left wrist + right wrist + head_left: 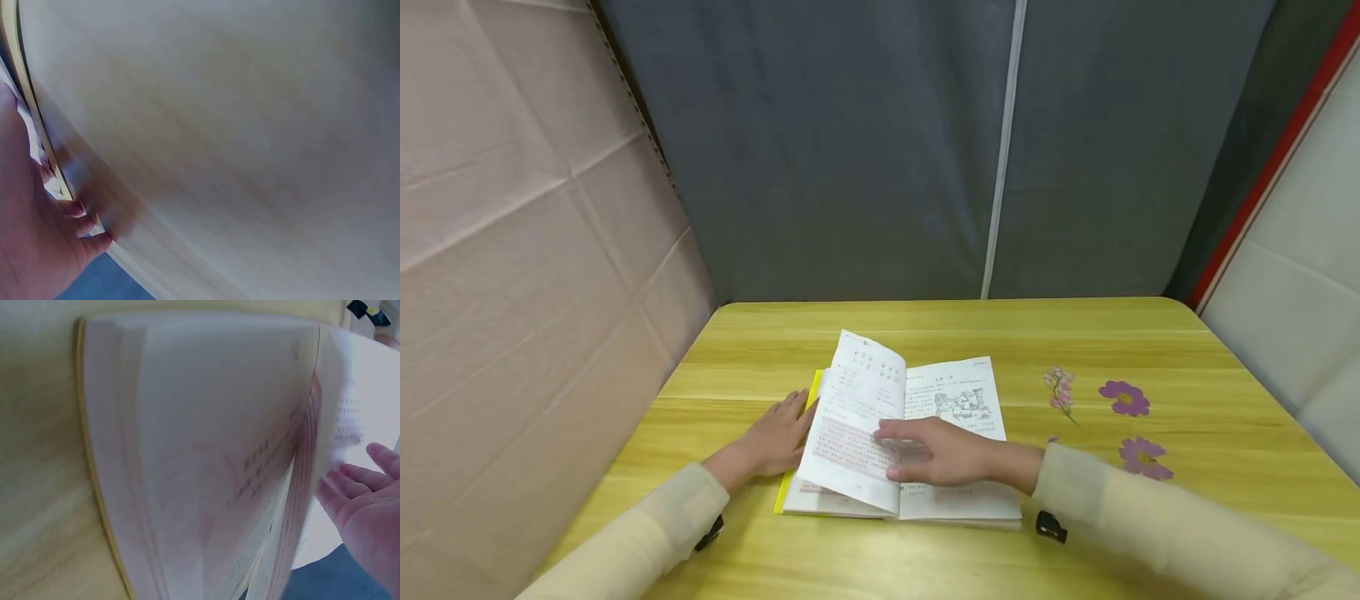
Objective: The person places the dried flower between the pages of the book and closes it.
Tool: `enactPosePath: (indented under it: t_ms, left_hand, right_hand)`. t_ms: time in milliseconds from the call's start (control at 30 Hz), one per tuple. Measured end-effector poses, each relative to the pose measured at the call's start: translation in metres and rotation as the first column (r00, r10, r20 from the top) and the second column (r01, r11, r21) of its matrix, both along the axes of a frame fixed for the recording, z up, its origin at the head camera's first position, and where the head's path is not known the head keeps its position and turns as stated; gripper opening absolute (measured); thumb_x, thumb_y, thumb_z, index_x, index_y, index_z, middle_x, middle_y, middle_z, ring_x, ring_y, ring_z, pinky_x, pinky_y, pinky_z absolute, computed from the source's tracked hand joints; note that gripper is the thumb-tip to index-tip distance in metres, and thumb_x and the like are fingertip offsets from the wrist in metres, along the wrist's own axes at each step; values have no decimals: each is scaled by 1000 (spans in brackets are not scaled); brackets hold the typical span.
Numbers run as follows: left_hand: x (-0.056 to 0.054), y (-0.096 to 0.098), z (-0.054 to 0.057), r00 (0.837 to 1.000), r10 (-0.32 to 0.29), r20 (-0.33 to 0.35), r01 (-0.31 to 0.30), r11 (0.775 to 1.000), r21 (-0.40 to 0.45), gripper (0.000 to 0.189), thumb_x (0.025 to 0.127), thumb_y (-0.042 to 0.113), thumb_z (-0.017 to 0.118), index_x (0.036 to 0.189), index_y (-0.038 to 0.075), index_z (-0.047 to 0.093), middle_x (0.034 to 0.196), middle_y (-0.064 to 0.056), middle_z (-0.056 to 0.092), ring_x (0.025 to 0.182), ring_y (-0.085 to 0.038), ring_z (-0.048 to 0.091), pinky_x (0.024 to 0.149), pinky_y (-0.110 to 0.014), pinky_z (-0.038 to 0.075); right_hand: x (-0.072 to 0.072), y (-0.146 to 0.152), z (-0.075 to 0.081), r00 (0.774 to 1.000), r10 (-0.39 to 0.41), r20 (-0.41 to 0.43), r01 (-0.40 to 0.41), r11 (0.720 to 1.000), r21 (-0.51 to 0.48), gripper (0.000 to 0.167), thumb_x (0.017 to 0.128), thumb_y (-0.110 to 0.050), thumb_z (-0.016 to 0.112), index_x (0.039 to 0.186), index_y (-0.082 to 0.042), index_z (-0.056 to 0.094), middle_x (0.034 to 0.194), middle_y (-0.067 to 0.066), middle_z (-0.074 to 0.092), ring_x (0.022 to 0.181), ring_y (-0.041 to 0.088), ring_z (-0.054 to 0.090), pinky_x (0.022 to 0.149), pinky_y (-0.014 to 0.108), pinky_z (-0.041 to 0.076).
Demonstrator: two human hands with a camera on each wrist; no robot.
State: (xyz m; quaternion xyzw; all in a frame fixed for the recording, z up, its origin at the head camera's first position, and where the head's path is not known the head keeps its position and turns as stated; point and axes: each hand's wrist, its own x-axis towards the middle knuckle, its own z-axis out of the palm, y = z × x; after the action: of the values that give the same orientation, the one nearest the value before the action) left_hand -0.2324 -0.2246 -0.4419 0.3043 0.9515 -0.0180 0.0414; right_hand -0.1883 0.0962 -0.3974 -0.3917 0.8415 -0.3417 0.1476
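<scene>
An open book point(951, 375) with printed text, a line drawing and a yellow cover edge lies on the table. One page point(868, 392) stands partly lifted and leans over the left side. My right hand point(940, 452) is over the middle of the book, fingertips against that page; in the right wrist view the fingers of this hand point(375, 503) are extended along the paper. At the book's left edge rests my left hand point(778, 437), fingers stretched out, with some of it hidden behind the lifted page. The left wrist view shows its fingertips point(97, 242) by the tabletop.
To the right on the wood-grain table point(850, 560) lie a pink flower sprig point(1060, 388), a purple flower point(1124, 398) and another purple flower point(1144, 458) partly behind my right sleeve point(1120, 500). A grey curtain point(850, 167) hangs behind the table.
</scene>
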Motion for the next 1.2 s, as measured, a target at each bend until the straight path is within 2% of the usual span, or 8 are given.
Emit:
enactPosePath:
  t_ms: [100,233,367,567,667,900,1033,1200]
  left_hand:
    - [-1,-4,0,1000,-17,1,17,1000,14,68,103,42,39,152,-2,23,152,-33,19,139,-49,21,109,-56,26]
    - [-3,-8,2,999,-32,17,31,999,40,64,105,40,35,154,0,21,153,-31,19,140,-46,21,110,-53,25]
    - [-3,-12,5,999,-24,32,22,997,72,60,106,38,32,154,4,21,154,-26,22,141,-41,22,111,-51,24]
    - [-2,-17,6,999,-47,2,47,993,104,57,106,34,36,154,6,25,153,-23,28,140,-37,28,110,-52,26]
    - [-2,-18,6,998,-58,-27,61,990,124,57,106,34,37,154,5,26,152,-22,31,138,-36,32,109,-52,27]
    - [-4,-16,9,984,-69,-164,90,988,125,62,103,42,44,150,3,35,146,-20,41,133,-34,40,105,-52,32]
    - [-6,-12,12,969,-67,-238,103,985,139,62,100,43,50,147,2,40,142,-19,45,130,-34,43,103,-52,35]
    - [-7,-2,17,976,-60,-211,92,985,144,63,100,47,47,148,6,39,145,-18,43,133,-33,40,106,-51,31]
  right_hand:
    - [5,-4,-2,991,88,-98,-79,993,91,62,92,-47,62,143,-13,50,154,9,34,141,22,29,112,41,26]
    - [10,-8,-6,961,177,-212,-138,973,185,65,94,-48,60,144,-9,47,155,13,30,144,24,23,113,39,24]
    - [13,-10,-10,938,208,-278,-144,962,233,63,95,-47,59,144,-10,48,155,14,31,143,28,24,112,40,25]
    - [17,-13,-16,903,239,-358,-132,945,298,62,95,-48,57,143,-9,49,153,16,33,142,33,25,112,42,26]
    - [16,-14,-17,861,282,-423,-141,931,336,61,97,-47,54,142,-8,49,151,18,36,141,33,28,112,42,25]
    - [12,-17,-18,725,386,-571,-146,895,421,59,99,-49,48,141,-7,48,145,18,43,136,30,37,111,44,29]
    - [10,-19,-18,688,423,-590,-150,878,455,58,99,-49,47,139,-8,48,143,16,45,135,28,39,110,43,30]
    - [8,-22,-19,663,458,-592,-161,859,485,54,100,-49,45,136,-10,48,141,15,46,133,26,41,109,41,31]
